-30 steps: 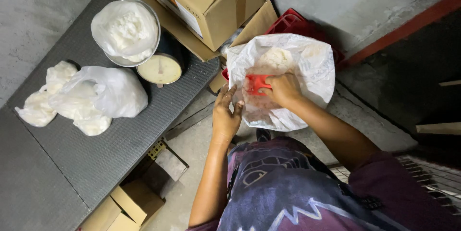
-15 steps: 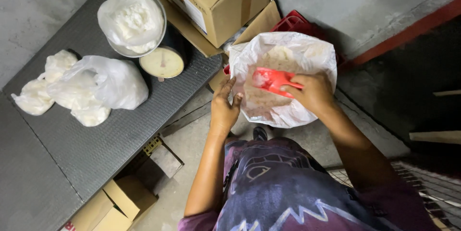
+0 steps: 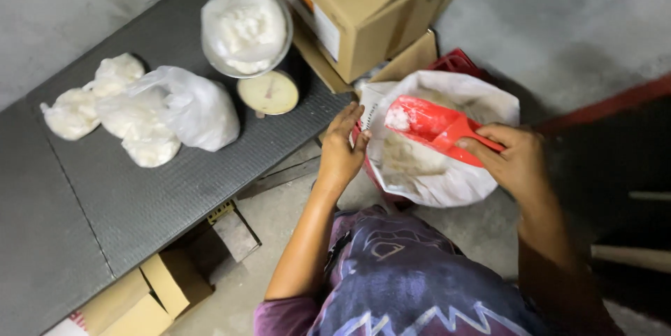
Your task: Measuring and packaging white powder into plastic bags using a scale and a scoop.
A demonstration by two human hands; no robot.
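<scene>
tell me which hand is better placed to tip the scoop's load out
The right hand, probably: its grip is already on the red scoop, raised over the white sack. The left hand only holds the sack's rim.

Items I see in hand. Scoop (image 3: 435,126): red plastic, tilted, mouth toward upper left, some white powder inside, held by its handle over the sack. Sack (image 3: 454,182): large white plastic, open, rim rolled down, white powder within, resting in a red crate beside the tabletop.
</scene>
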